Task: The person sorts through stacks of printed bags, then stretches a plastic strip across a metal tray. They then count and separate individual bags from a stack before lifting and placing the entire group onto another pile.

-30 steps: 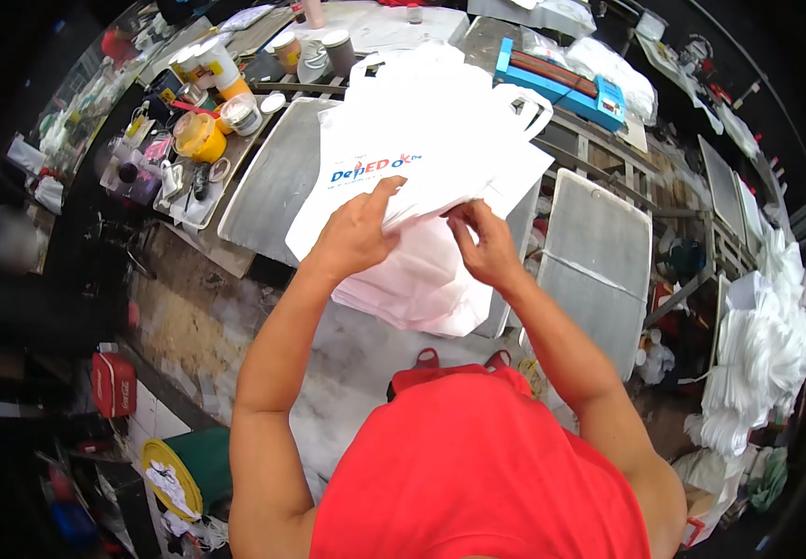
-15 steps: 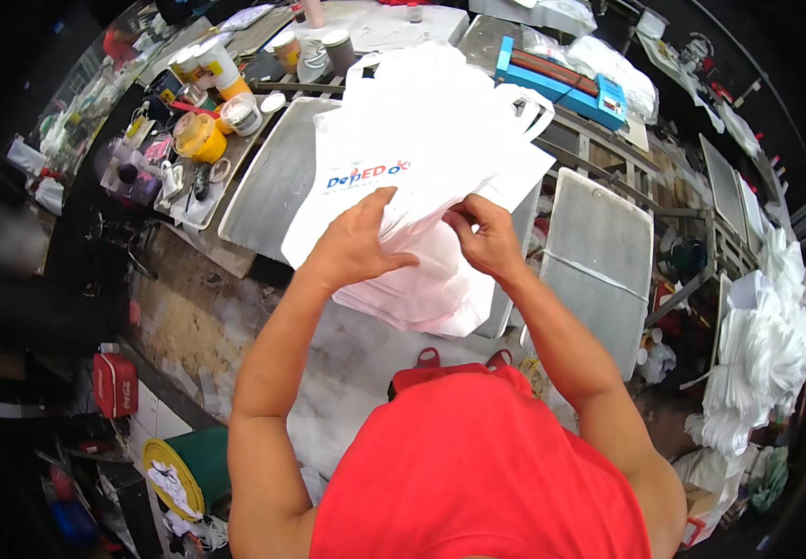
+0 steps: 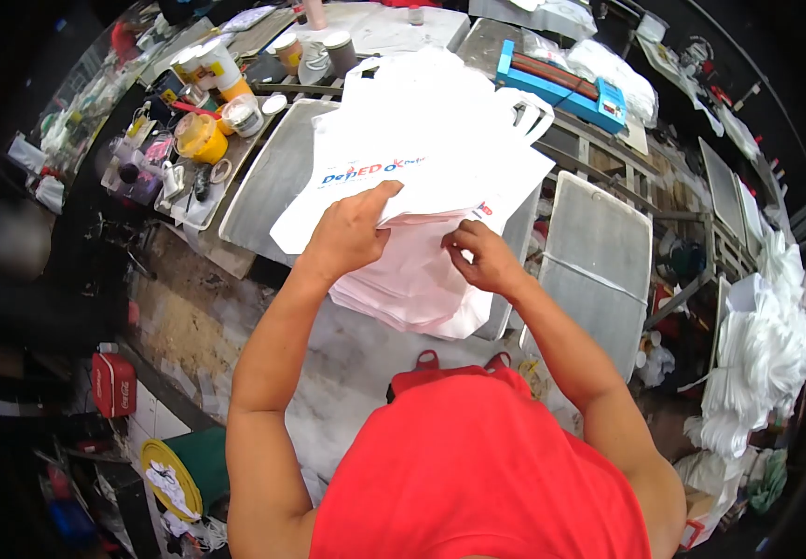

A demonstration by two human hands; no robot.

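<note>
"Taking the white bags as the dial's centre, what's furthest left?"

"One yellow tub, between nine and ten, on the bench; probably there to be within reach. Then one grey board at nine, partly beneath the bags, likely giving them a flat support."

"And the left hand?"

"At eight, its fingers over the near edge of the printed top bag, perhaps to steady it. I can't tell how firmly they grip."

"How many bags?"

"Several layers, overlapping too much to count. They lie ahead of the person, with pale pink layers at six."

"The right hand?"

"Between four and five, beside those layers, thumb and fingers curled with a gap inside. That bend suits handling thin edges, but I can't tell whether they pinch one."

"Further right?"

"One blue device at two, set apart from the bags, and a second grey board at four. Farther out at four, one heap of white material, its pieces too bunched to count. So: two hands, two of those boards."
</note>
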